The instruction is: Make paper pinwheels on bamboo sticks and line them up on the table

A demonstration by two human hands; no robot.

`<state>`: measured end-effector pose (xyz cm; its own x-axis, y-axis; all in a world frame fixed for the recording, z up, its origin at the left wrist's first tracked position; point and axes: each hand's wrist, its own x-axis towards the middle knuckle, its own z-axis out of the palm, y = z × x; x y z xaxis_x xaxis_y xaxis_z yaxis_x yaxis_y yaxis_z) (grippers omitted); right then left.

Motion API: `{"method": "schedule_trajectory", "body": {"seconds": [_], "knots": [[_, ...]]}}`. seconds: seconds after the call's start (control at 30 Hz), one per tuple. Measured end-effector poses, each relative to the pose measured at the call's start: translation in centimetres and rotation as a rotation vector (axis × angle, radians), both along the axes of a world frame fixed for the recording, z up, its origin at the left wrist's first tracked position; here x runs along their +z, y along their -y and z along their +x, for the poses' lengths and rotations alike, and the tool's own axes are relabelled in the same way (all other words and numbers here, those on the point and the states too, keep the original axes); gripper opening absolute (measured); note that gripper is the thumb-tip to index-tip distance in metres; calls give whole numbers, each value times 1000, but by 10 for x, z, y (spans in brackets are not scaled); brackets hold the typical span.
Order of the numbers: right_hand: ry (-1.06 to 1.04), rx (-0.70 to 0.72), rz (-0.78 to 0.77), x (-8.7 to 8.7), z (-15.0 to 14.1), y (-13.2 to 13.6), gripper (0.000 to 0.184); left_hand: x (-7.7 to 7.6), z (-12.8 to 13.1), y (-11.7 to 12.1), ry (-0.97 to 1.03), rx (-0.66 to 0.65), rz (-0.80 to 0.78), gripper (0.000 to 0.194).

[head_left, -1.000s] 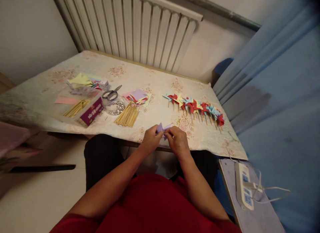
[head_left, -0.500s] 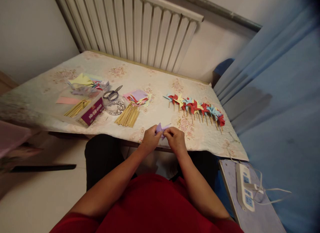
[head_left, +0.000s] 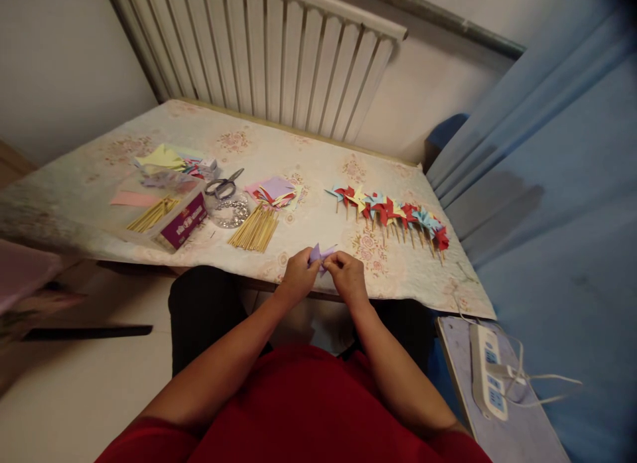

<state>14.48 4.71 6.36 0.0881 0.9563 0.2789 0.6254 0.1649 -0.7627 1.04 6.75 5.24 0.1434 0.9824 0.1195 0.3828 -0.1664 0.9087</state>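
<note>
Between my two hands, at the table's front edge, is a purple paper pinwheel (head_left: 315, 254) with pointed, folded blades. My left hand (head_left: 299, 275) is closed on its left side. The fingertips of my right hand (head_left: 347, 275) are pinched together at its right side, near the middle; anything small between them is hidden. Wooden sticks (head_left: 255, 229) lie in a fanned bundle ahead and to the left. Beyond the sticks is a pile of cut paper pieces (head_left: 277, 190). A row of pinwheels on sticks (head_left: 387, 211) in red, yellow and blue lies to the right.
Left on the flowered tablecloth (head_left: 318, 161) are a clear plastic box (head_left: 184, 222) with sticks, scissors (head_left: 225, 183), a round clear container of small shiny pieces (head_left: 231, 211) and yellow paper (head_left: 162, 159). A power strip (head_left: 488, 372) with cables lies on a low surface at right.
Both hands have shifted very slightly left with the purple pinwheel, keeping the same grip. Nothing else on the table has visibly moved.
</note>
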Motion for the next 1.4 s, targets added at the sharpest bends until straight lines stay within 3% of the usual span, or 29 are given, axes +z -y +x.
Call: {"method": "schedule_trajectory", "body": {"seconds": [0.2,0.43,0.63,0.87,1.07,1.13,1.27,1.4], "knots": [[224,119,165,-1,-1,2,18,-5,-1,-2,-22,-5,-20,12],[-68,-25,-58,-7,-4,-3,16,-3,-1,-2,-34,25,-8,15],[211,108,150,-7,-4,-1,19,-7,-4,-3,-50,22,-17,14],[-97,-16,-76,-10,-7,-6,16,-9,-5,-4,-28,26,-7,14],[151,73,126,-9,-8,-4,16,-11,-5,-4,-36,21,-3,13],[108,59,104,-9,-8,-4,16,-11,-5,-4,-40,24,1,13],[-131,-15,-94,-12,-9,-7,15,-11,-5,-4,-34,24,2,13],[-55,6,-4,-14,-9,-6,16,-12,-6,-4,-41,28,-9,12]]}}
